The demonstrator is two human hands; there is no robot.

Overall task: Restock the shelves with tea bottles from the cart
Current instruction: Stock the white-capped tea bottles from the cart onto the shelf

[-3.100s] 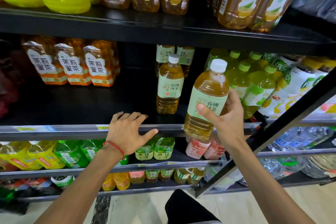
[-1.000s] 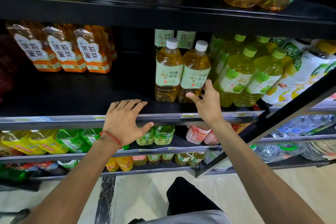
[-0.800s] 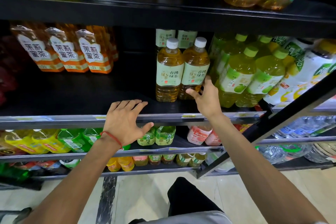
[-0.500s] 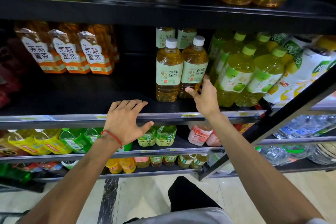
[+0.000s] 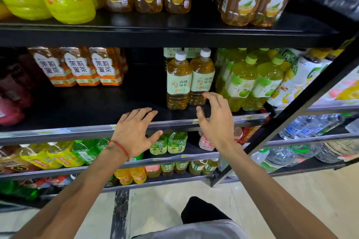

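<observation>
Left tea bottle, right tea bottle: upright, side by side on the middle shelf. Your right hand: fingers spread, empty, just near the right tea bottle. Your left hand: fingers spread, resting on the shelf's near edge.

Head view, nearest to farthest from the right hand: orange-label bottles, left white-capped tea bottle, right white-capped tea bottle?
1. Right white-capped tea bottle, by the fingertips of the right hand.
2. Left white-capped tea bottle, next leftward.
3. Orange-label bottles, far left.

Single head-worn view: we look forward and down, close to the front edge of the middle shelf, floor beneath.
</observation>
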